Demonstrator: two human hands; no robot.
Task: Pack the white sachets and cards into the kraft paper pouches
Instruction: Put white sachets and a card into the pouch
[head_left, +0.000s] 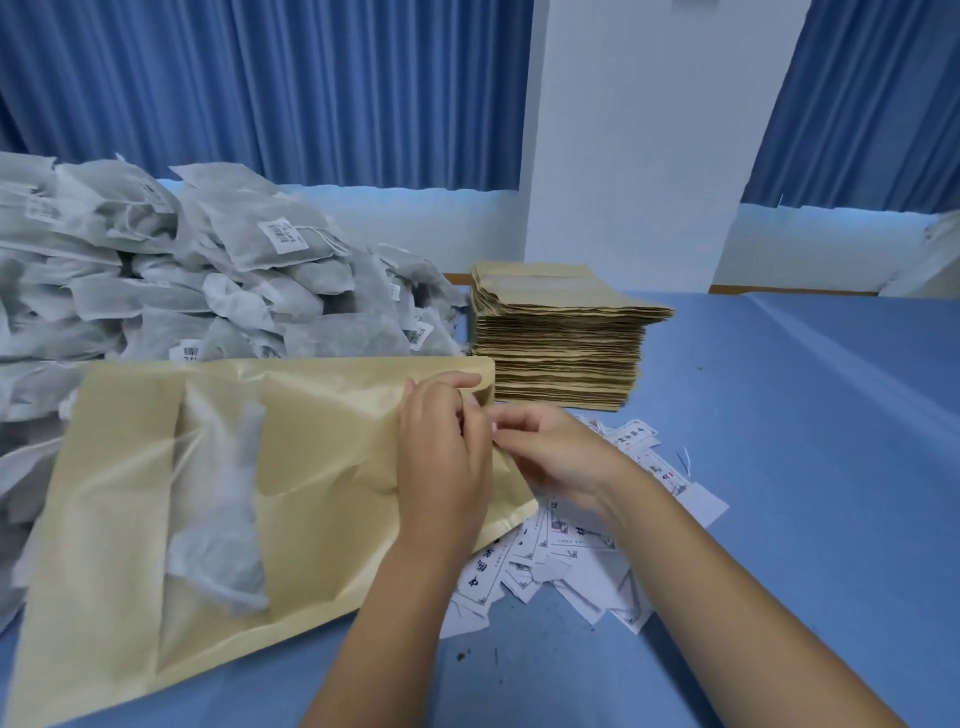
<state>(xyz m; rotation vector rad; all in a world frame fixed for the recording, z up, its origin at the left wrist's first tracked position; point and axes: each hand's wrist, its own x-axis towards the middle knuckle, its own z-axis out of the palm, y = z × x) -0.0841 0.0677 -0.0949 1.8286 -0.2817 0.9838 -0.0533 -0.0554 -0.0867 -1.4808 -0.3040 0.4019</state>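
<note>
One white sachet (223, 519) shows through the window of the kraft pouch (322, 467), which lies flat. The left hand (441, 457) pinches the pouch's open edge; the right hand (556, 457) has its fingertips at the same mouth (whether they grip anything is hidden). The card step seems in hand: next, slide one in from the loose cards (571, 545) just beneath, keeping the mouth spread

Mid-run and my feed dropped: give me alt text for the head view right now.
The left hand grips and the right hand pinches one end of a kraft pouch lying on the blue table, a white sachet visible through its window. A sachet pile and a stack of empty pouches sit behind it; printed cards lie scattered under the hands.
</note>
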